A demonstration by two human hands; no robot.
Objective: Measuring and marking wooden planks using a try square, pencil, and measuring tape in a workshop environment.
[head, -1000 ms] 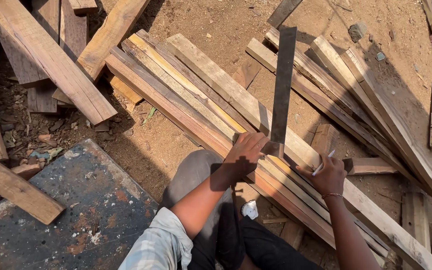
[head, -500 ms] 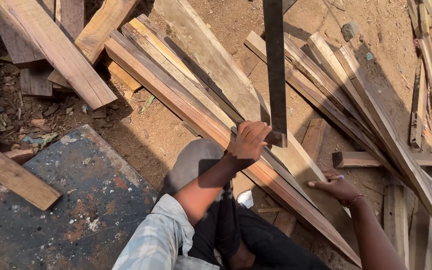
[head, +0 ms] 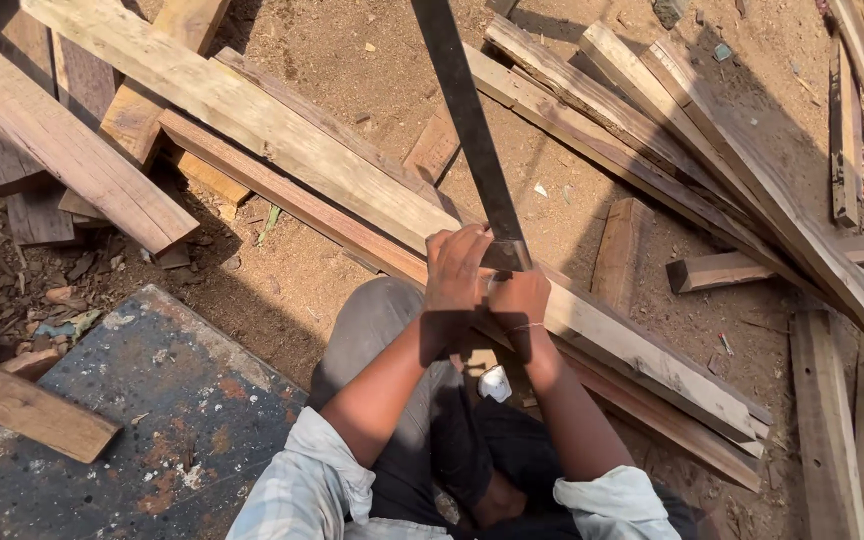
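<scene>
The right hand has come off the planks, where it lay flat half a second ago, and now joins the left hand on the lower end of the long dark metal bar. Both sets of fingers are curled tight around it, one fist just beside the other. The bar has also swung from leaning right to standing nearly upright, its top running out past the upper edge of the view, so the work has gone from a one-handed hold to a braced, two-handed one. Its foot sits right at the pale wooden plank lying diagonally across the sandy ground; whether the tip touches the wood is probably hidden by the fists. The bar looks flat, narrow and dull black. The planks are rough-sawn, dusty and splintered. At the lower left lies a rusty, flaking metal sheet.
</scene>
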